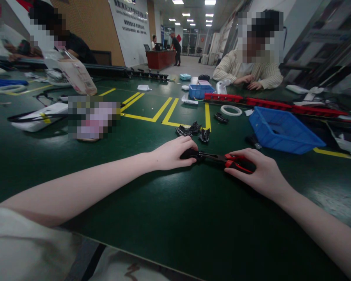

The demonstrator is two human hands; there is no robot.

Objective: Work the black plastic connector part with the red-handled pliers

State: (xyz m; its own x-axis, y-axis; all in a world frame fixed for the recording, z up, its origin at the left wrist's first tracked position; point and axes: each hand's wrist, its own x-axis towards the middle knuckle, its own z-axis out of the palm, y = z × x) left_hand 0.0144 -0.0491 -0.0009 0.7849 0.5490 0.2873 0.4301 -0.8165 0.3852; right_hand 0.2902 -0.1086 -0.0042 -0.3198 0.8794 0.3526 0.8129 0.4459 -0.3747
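Observation:
My right hand (261, 169) is closed around the red and black handles of a pair of pliers (239, 163). The pliers' jaws point left and meet a small black part (190, 153), which my left hand (175, 153) pinches between thumb and fingers. Exactly what the jaws touch is too small to tell. Just beyond my left hand lie several loose black pieces (204, 135) in a small heap. Both hands rest low over the green tabletop (175, 218).
At right stands a blue bin (286, 130), with a white ring (231, 111) and red strips (275, 105) behind it. A phone (98, 121) and a white case (41, 117) lie at left. Across the table sits a person (248, 66); others are at far left.

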